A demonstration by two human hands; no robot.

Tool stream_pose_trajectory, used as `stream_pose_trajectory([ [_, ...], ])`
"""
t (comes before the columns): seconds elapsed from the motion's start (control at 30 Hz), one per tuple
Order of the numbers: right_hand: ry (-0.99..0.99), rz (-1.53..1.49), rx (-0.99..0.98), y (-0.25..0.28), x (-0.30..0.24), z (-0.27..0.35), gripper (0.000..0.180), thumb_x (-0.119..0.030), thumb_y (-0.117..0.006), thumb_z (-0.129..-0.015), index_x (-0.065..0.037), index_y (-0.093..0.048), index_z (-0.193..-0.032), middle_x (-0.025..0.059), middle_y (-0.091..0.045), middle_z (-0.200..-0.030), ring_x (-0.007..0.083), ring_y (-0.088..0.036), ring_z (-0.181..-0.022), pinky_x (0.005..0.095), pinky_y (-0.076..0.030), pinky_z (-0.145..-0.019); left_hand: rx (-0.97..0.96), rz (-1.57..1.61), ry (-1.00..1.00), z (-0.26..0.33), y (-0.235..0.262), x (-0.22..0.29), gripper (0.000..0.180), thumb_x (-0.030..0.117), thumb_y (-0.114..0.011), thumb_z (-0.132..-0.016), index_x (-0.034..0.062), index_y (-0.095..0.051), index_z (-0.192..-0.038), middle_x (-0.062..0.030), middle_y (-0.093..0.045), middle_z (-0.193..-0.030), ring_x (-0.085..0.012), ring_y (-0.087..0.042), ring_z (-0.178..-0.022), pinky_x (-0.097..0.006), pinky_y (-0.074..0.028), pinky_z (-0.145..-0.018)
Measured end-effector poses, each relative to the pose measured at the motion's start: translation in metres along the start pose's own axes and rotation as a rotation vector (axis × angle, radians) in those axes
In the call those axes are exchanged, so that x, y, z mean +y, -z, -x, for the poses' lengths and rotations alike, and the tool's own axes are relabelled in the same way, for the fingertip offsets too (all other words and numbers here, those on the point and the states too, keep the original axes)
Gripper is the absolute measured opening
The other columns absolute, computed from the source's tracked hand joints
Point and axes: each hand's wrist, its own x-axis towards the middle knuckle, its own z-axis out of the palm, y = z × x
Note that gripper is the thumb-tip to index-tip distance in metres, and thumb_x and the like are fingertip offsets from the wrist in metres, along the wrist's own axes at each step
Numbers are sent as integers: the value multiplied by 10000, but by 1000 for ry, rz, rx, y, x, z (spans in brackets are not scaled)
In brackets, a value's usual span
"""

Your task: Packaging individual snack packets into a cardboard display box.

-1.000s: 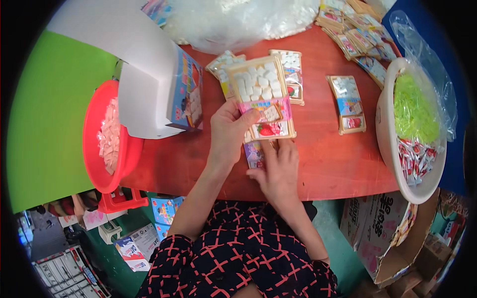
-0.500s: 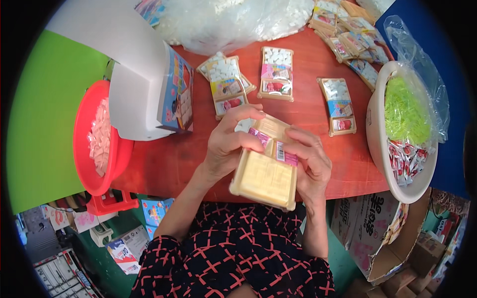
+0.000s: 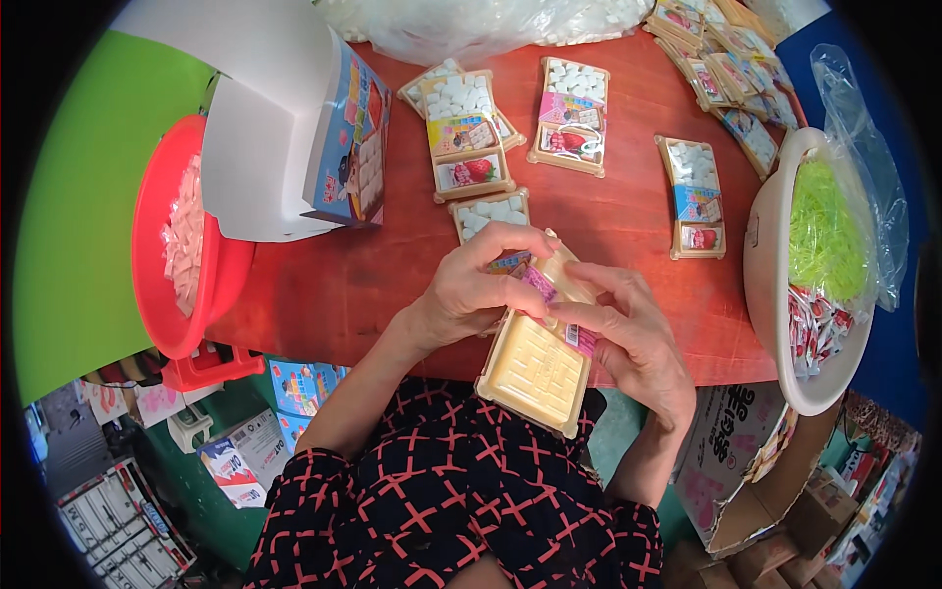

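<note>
Between my hands is a cream plastic snack tray with its ribbed back toward me, tilted above the near edge of the red table. A pink paper band with a barcode wraps its middle. My left hand grips the far-left side, thumb and fingers closed at the band. On the other side, my right hand pinches the band's right part, partly hiding it. Just beyond the left fingers lies another tray of white pieces, its lower part covered by my hand.
Filled trays overlap beyond my hands, with more at centre and right and a pile at far right. An open carton and a red basin of pink packets stand left. A cream basin of green shreds and sachets stands right.
The view has shifted, so the table's contents sit differently. My right thumb and fingers have moved on the band, and the tray's tilt has changed slightly. Both hands still hold it.
</note>
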Motion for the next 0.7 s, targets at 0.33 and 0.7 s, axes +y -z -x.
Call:
stream_pose_trajectory([
  [0.33, -19, -96, -146, 11, -3, -7, 459, -181, -734, -617, -120, -669, -1067, 110, -509, -1248, 275, -485, -1080, 377, -432, -867, -77, 81, 0, -5, 9, -2, 171, 145, -751, -688, 114, -642, -817, -104, -533, -1087, -301, -561, -1047, -402, -466, -905],
  [0.7, 19, -132, -186, 14, -4, -6, 484, -159, -782, -617, -110, -621, -1071, 123, -513, -1230, 268, -495, -1078, 384, -419, -885, -201, 118, 18, -15, 11, 5, 161, 37, -724, -666, 80, -614, -775, -94, -552, -1025, -266, -588, -969, -414, -470, -915],
])
